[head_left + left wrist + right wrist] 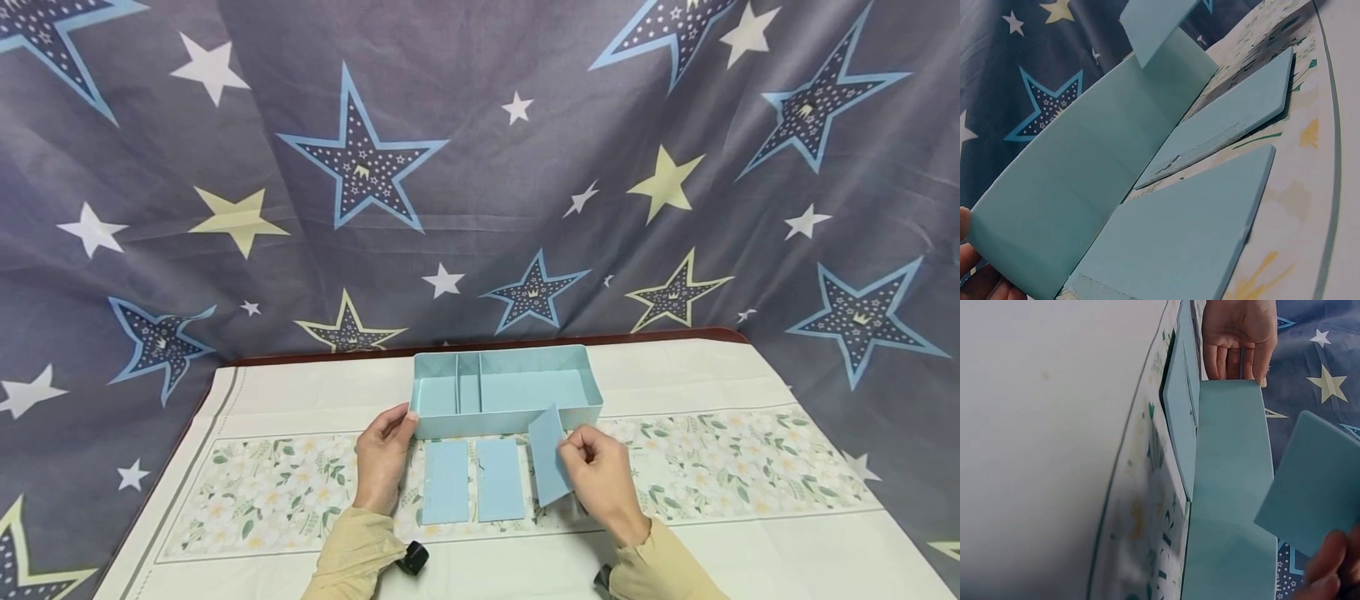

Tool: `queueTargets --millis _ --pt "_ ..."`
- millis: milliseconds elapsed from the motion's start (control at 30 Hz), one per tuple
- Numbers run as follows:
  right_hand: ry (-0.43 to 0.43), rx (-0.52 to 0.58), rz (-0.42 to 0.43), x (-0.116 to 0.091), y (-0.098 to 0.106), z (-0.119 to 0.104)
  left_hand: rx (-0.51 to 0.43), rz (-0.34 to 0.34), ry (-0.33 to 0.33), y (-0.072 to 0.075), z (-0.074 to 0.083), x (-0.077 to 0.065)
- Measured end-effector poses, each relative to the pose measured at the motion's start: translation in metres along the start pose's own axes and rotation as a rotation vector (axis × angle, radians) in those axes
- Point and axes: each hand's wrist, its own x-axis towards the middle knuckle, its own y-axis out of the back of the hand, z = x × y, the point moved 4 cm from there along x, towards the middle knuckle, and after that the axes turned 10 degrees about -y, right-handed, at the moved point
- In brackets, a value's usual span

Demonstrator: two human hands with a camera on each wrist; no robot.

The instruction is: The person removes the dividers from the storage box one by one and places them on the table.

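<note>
A light-blue divider tray (480, 426) sits at the back of the table, with two upright partitions making three compartments. My left hand (381, 467) grips its front left corner, thumb on the rim. The fingers at that end also show in the right wrist view. My right hand (602, 477) pinches a thin blue divider panel (547, 460) by its right edge, holding it upright and tilted before the tray's front wall (1232, 487). Two more blue panels, a left one (446, 483) and a right one (500, 482), lie flat on the cloth between my hands.
A white tablecloth (292, 400) with a flowered band (720, 458) covers the table. Behind the tray hangs a dark star-patterned curtain (480, 250), close to the table's brown back edge (330, 358). Black wrist straps (412, 558) sit at my cuffs.
</note>
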Motion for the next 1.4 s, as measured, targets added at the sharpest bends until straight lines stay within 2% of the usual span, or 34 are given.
queueTargets --millis 133,333,600,700,833,867,1067,1100,1400 --pt "-0.08 -0.051 -0.039 0.0 -0.003 0.005 -0.008 -0.004 -0.013 0.001 0.0 0.001" --pt "-0.183 -0.107 -0.101 0.0 -0.006 0.011 -0.006 -0.004 0.008 -0.001 -0.002 0.001" --pt "-0.224 -0.141 -0.137 0.0 -0.007 0.014 0.001 0.004 -0.013 0.0 -0.002 0.002" --pt "-0.234 -0.152 -0.141 0.0 -0.008 0.017 -0.005 -0.004 0.001 0.001 0.0 0.001" --pt "-0.235 -0.16 -0.138 -0.001 -0.008 0.017 -0.001 -0.015 0.01 0.002 0.0 0.001" --pt "-0.236 -0.163 -0.137 -0.001 -0.009 0.017 0.002 -0.008 -0.003 0.001 -0.006 0.003" --pt "-0.257 -0.179 -0.132 -0.002 -0.011 0.021 -0.006 -0.009 -0.01 0.001 -0.005 0.002" --pt "-0.261 -0.181 -0.132 -0.003 -0.011 0.022 -0.009 -0.015 0.003 0.001 0.0 0.001" --pt "-0.263 -0.223 -0.13 -0.002 -0.012 0.023 -0.013 -0.004 -0.025 0.0 -0.004 0.001"
